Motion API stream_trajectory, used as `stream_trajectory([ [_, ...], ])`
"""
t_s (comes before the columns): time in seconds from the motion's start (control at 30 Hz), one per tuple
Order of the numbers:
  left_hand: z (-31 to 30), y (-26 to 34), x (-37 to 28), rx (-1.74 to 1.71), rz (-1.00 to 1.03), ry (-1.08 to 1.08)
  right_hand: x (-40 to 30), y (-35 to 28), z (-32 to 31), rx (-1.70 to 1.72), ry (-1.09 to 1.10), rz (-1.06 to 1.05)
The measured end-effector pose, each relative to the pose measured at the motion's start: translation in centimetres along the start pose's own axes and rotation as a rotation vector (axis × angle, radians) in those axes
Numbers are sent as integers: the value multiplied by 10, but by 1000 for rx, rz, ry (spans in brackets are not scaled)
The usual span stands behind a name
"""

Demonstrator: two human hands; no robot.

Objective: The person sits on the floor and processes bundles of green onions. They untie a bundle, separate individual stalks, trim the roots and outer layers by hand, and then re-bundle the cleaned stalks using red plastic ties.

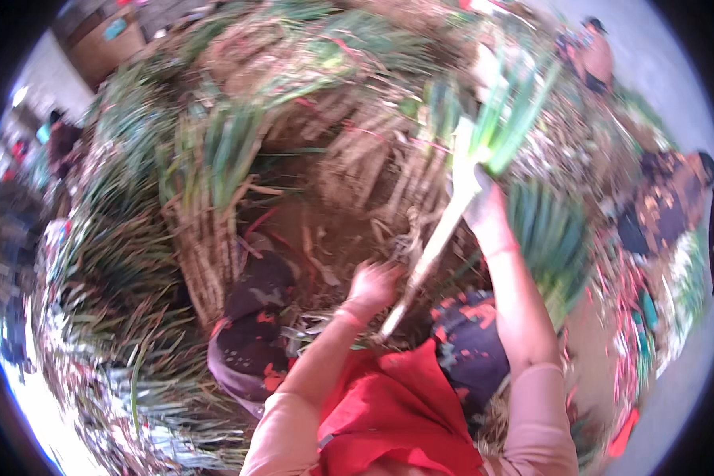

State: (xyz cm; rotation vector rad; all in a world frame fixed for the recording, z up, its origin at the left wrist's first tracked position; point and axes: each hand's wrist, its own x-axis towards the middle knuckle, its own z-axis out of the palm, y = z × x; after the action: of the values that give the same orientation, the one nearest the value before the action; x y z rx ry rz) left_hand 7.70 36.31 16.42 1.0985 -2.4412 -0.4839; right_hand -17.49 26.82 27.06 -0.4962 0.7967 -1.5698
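Note:
My right hand (485,202) is raised on the right and closed around a large leek-like green onion (437,244). Its green leaves fan out above the hand, and the white shank slants down to the left, its root end over my lap near my red apron (392,410). My left hand (375,282) is beside the lower shank, a small gap to its left. Motion blurs its fingers, so whether it pinches anything is unclear. Below it, loose peeled leaves and husks (315,321) lie on the ground between my knees.
A bundle of unpeeled onions (205,250) leans by my left knee; more tied bundles (357,154) lie ahead. Green-leaved onions (544,238) stand right, near pink ties (625,303). Heaped leaves (113,238) cover the left. People (660,202) are at the right; another person (65,143) is far left.

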Motion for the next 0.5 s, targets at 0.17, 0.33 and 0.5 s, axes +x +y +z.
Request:
stream_trajectory([
  [0.17, 96, -99, -193, -147, -503, -939, 14, -8, -5, 112, -35, -128],
  [0.33, -1, -22, -45, -1237, -696, -84, 8, -7, -7, 145, -1, -109],
  [0.5, -36, 37, 47, -1202, -371, 43, -3, -1, 25, 214, -135, -56],
])
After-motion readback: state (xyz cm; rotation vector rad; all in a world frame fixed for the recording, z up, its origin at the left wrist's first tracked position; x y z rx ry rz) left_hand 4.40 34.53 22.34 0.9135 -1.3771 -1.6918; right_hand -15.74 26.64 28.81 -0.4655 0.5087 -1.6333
